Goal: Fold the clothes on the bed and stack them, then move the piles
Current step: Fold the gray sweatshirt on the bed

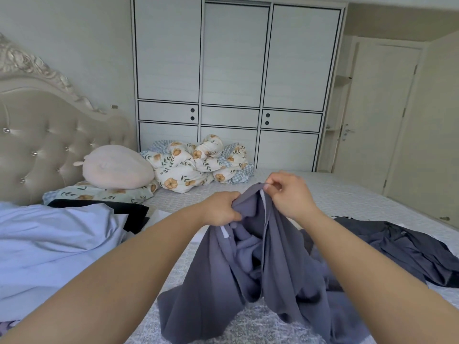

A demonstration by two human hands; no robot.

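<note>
A grey-blue garment (248, 274) with a white drawstring hangs over the bed (347, 194), lifted by its top edge. My left hand (221, 207) grips a bunch of its fabric at the upper left. My right hand (288, 192) pinches the top edge just to the right, fingers curled. The garment's lower part drapes crumpled onto the patterned sheet. A dark navy garment (402, 247) lies spread on the bed at the right. A light blue garment (54, 239) lies at the left, with a black one (134, 212) partly under it.
A pink round cushion (116, 170) and a bundled floral duvet (198, 162) sit at the bed's far side by the tufted headboard (44, 135). A white wardrobe (236, 83) stands behind. A closed door (380, 115) is at the right.
</note>
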